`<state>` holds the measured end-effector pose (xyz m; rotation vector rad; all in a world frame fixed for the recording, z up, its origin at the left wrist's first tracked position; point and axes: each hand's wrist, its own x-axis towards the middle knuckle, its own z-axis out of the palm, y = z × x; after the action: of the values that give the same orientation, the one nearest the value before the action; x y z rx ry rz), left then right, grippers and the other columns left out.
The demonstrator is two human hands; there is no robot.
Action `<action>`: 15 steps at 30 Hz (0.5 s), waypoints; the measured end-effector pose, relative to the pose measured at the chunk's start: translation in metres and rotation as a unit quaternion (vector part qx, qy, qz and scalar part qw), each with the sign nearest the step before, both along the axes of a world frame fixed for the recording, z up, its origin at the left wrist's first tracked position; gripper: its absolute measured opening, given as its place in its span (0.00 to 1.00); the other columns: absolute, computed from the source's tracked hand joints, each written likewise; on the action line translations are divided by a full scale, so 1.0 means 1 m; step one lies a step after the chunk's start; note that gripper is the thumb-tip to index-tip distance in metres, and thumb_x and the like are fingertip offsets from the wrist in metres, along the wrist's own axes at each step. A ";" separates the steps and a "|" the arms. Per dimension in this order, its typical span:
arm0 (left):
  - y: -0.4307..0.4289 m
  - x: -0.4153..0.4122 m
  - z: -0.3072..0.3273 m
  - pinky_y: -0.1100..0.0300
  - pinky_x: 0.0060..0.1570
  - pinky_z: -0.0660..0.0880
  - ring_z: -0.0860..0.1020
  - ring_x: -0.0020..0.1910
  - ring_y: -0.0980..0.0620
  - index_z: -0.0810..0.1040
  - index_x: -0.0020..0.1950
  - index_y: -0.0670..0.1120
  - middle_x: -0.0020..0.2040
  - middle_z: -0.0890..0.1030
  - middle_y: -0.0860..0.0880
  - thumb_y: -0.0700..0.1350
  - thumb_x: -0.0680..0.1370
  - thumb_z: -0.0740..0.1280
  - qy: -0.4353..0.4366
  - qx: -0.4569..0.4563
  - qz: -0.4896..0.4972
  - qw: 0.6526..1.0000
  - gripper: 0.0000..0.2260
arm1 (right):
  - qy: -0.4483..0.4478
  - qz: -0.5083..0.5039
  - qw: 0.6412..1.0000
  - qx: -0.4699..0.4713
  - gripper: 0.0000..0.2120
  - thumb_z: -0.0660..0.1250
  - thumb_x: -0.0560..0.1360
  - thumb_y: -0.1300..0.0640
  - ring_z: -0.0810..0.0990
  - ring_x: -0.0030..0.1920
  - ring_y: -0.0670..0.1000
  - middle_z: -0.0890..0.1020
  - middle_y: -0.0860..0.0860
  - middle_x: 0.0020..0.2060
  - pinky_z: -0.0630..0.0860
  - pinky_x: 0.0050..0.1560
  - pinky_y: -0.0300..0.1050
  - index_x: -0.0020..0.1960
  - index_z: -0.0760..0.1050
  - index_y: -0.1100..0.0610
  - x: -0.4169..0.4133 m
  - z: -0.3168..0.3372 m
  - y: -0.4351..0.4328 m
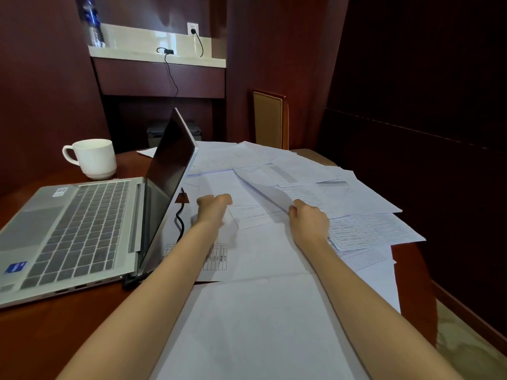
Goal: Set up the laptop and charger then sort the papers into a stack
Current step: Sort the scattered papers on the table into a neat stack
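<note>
- The right hand (308,222) is closed on the near corner of one sheet (270,193), pinching it so that the corner lifts off the pile while the far part of the sheet lies flat.
- The left hand (212,208) rests knuckles-up on the papers (260,256), fingers curled under; whether it grips a page cannot be told.
- Loose papers spread out under, between and beyond both hands, overlapping at many angles; printed tables lie just right of the right hand.
- The laptop (82,229) stands open to the left of the left hand, its dark screen turned edge-on toward that hand.
- A black charger cable (179,219) curls down onto the papers just left of the left wrist, beside the laptop's lid.
- A white mug (92,157) sits on the wooden table (41,338) beyond the laptop, well left of both hands.
</note>
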<state>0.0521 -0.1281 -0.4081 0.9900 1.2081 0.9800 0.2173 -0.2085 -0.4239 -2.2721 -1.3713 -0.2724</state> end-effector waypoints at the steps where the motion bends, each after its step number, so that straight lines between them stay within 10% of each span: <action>1: 0.000 0.000 0.000 0.52 0.50 0.72 0.71 0.45 0.47 0.65 0.68 0.42 0.64 0.72 0.37 0.45 0.65 0.66 -0.004 0.010 0.019 1.000 0.32 | -0.001 0.000 1.000 0.000 0.13 0.51 0.81 0.58 0.78 0.49 0.60 0.81 0.60 0.49 0.62 0.40 0.43 0.55 0.73 0.62 0.000 0.000 0.000; 5: 0.018 -0.004 0.003 0.49 0.63 0.70 0.72 0.66 0.42 0.63 0.70 0.40 0.69 0.69 0.40 0.44 0.70 0.65 -0.006 -0.010 0.130 0.991 0.29 | 0.000 -0.002 1.000 0.001 0.13 0.51 0.81 0.59 0.78 0.49 0.60 0.81 0.60 0.49 0.62 0.39 0.43 0.55 0.73 0.63 0.001 -0.001 0.001; 10: 0.043 -0.001 -0.002 0.49 0.60 0.74 0.76 0.60 0.41 0.64 0.66 0.40 0.63 0.73 0.39 0.46 0.62 0.64 0.037 -0.022 0.147 0.988 0.33 | -0.002 0.000 1.000 0.001 0.14 0.51 0.82 0.58 0.79 0.50 0.60 0.81 0.60 0.50 0.62 0.40 0.43 0.56 0.73 0.62 0.003 -0.002 0.001; 15: 0.040 0.010 0.013 0.51 0.57 0.73 0.73 0.63 0.39 0.63 0.68 0.34 0.65 0.71 0.37 0.40 0.74 0.64 0.195 0.001 0.069 0.978 0.24 | 0.004 0.005 1.000 0.002 0.14 0.51 0.82 0.58 0.79 0.50 0.60 0.81 0.60 0.50 0.62 0.40 0.43 0.56 0.73 0.63 0.003 -0.002 0.001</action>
<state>0.0623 -0.0880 -0.3950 1.1465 1.6192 0.9196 0.2205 -0.2076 -0.4257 -2.2597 -1.3767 -0.2614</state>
